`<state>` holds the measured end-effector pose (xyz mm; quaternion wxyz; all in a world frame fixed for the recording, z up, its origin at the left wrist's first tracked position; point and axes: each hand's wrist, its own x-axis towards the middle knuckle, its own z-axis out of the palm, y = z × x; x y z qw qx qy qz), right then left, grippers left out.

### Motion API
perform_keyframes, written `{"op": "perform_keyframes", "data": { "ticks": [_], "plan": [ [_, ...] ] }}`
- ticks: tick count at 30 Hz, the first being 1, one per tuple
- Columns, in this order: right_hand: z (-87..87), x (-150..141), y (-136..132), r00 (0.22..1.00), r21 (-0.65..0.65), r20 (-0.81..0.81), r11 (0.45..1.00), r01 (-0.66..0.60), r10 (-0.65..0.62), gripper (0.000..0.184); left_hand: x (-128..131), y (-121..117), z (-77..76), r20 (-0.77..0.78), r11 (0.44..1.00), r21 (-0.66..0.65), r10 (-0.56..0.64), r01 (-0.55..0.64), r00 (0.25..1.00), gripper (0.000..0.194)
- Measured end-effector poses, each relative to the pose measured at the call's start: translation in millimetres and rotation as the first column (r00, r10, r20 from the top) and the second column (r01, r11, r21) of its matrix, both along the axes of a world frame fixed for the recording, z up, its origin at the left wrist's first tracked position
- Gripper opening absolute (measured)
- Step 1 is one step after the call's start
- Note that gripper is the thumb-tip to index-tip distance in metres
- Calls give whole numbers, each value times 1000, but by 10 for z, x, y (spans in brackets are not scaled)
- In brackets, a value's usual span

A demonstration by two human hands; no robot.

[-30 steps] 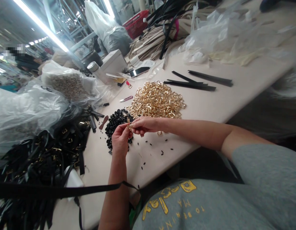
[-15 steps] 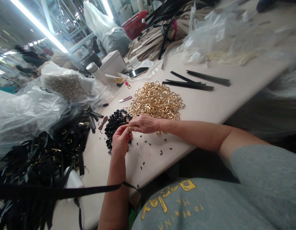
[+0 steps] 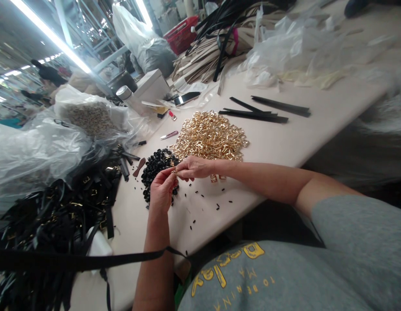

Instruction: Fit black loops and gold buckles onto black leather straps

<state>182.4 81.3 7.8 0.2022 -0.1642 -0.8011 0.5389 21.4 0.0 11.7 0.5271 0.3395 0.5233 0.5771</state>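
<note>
Fingertip to fingertip, my left hand (image 3: 162,186) and my right hand (image 3: 194,168) meet over the near side of the piles. Between them is a small gold buckle (image 3: 175,172), pinched by both hands and mostly covered by the fingers. A heap of black loops (image 3: 154,167) lies just behind and beside my left hand. Past my right hand spreads a large pile of gold buckles (image 3: 211,136). Small black bits (image 3: 202,195) are scattered on the pale table (image 3: 239,190) below my right forearm.
Black straps with buckles (image 3: 67,211) are heaped at the left, and one black strap (image 3: 122,258) crosses over my left forearm. Thread snips (image 3: 169,135), a phone (image 3: 186,98) and a bottle (image 3: 125,94) lie farther back. Black strips (image 3: 254,115) rest at the right.
Both hands stay together at the gold buckle. My right hand's fingers have shifted and turned slightly around it. The view has drifted a little.
</note>
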Motion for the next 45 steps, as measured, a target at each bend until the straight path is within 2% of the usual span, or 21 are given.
{"op": "perform_keyframes", "data": {
  "ticks": [2,4,7,11,16,18,20,23,26,29,33,35,36,38,40,42,45],
  "plan": [
    [-11,-7,-8,998,-132,-44,990,-54,48,20,-15,4,-5,11,1000,-7,-17,17,1000,35],
    [-21,-16,-16,995,-191,-71,978,-87,75,22,-33,14,-13,45,999,-31,-27,29,999,35],
    [-26,-22,-23,995,-194,-74,978,-76,63,23,-49,25,-15,82,998,-53,-33,37,996,35],
    [-14,-13,-23,997,-190,-62,980,-64,53,21,-37,19,7,19,999,-36,-25,25,1000,35],
    [-4,-17,-31,1000,-130,23,991,20,-17,19,-17,-13,-36,-219,995,85,65,-48,973,35],
    [4,-21,-34,995,-71,70,995,75,-71,18,-12,-22,-71,-340,985,160,111,-58,934,32],
    [16,-21,-35,984,18,117,991,132,-133,17,-8,-24,-100,-396,975,216,138,-54,908,30],
    [31,-15,-29,973,144,134,976,166,-185,18,-9,-12,-130,-355,974,221,119,-41,927,33],
    [29,-14,-25,982,220,102,966,136,-161,19,-16,0,-155,-263,986,157,89,-49,961,31],
    [18,-20,-28,987,245,83,962,117,-141,20,-6,1,-167,-236,986,144,115,-82,965,28],
    [43,8,3,990,234,94,969,81,-105,21,15,-4,-132,-293,969,218,174,-112,940,27],
    [92,60,58,980,306,89,941,143,-178,23,-2,1,-101,-301,966,224,193,-127,934,28],
    [123,95,92,964,360,79,909,211,-255,26,-19,5,-87,-304,966,219,204,-140,931,29],
    [188,167,162,892,465,55,802,375,-449,30,-67,17,-64,-304,964,205,227,-169,925,31],
    [237,223,206,811,543,56,699,465,-582,31,-118,28,-48,-293,963,191,241,-191,925,33],
    [255,243,210,778,617,105,654,437,-619,30,-156,37,-36,-271,965,173,239,-197,932,35],
    [221,206,158,765,688,241,661,299,-597,31,-177,46,-27,-245,970,149,224,-192,943,37]
  ]
}}
